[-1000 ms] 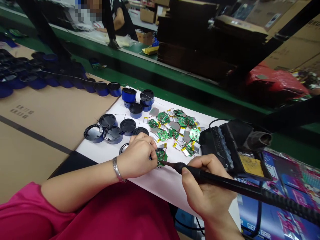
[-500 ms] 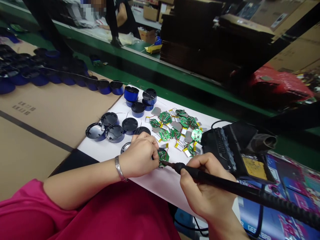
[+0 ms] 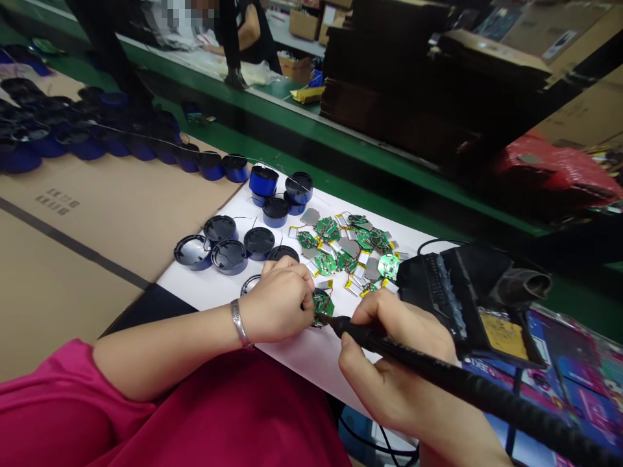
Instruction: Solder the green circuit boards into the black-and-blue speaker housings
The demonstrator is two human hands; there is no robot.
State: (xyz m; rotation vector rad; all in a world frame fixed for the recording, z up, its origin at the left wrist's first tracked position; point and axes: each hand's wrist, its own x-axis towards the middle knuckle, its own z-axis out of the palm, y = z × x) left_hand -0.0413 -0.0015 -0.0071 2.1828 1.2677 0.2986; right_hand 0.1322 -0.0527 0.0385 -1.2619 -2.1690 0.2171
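Note:
My left hand [image 3: 280, 305] is curled in a pinch over a small round green circuit board [image 3: 322, 306] on the white sheet [image 3: 302, 353], fingers closed at the board's left edge. My right hand [image 3: 394, 363] grips a black soldering iron [image 3: 438, 376], whose tip touches the board's lower left side. A black round part [image 3: 250, 283] lies partly hidden under my left hand. A silver bracelet sits on my left wrist.
A heap of green circuit boards with small batteries [image 3: 353, 250] lies behind the hands. Blue-and-black round housings [image 3: 228, 250] stand to the left, with more on the cardboard [image 3: 73, 207]. A black soldering stand [image 3: 467, 298] is at right. Another person [image 3: 233, 32] works beyond the green conveyor.
My right hand has shifted left and closer to the board, with the iron's tip still on it. The camera has drifted slightly; my left hand keeps its pinch.

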